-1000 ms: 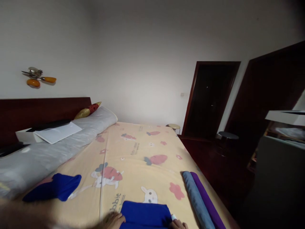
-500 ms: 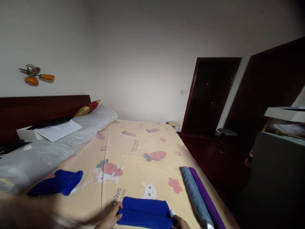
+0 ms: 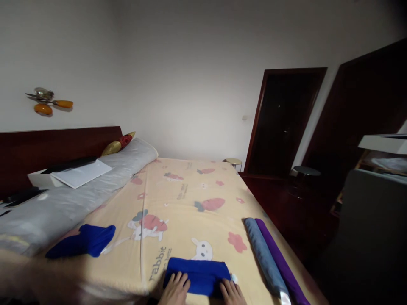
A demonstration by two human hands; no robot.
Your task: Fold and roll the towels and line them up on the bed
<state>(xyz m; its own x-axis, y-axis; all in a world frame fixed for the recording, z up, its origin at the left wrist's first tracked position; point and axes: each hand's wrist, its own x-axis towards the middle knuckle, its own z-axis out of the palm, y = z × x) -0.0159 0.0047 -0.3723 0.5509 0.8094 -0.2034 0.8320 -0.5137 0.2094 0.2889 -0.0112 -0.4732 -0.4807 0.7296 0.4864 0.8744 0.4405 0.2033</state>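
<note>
A folded blue cloth (image 3: 199, 271) lies on the bed near its front edge. My left hand (image 3: 176, 289) rests on the cloth's near left corner, fingers slightly spread on top of it. On the near right corner lies my right hand (image 3: 232, 291), its fingertips also on the fabric and parted. Beside the right end of the cloth a small whitish object (image 3: 234, 278) peeks out, too small to name. Further left on the bed is a second, crumpled blue cloth (image 3: 84, 241).
To the right, a grey-blue roll (image 3: 265, 256) and a purple roll (image 3: 280, 258) lie along the edge of the bed (image 3: 216, 233). A long grey wrapped bundle (image 3: 95, 190) runs along the headboard, carrying a white box lid (image 3: 81, 173). A dark stool (image 3: 307, 170) stands beyond.
Both hands have shifted from the cloth's side edges onto its top near the front corners. The blue cloth now looks shallower from front to back. The view has shifted slightly.
</note>
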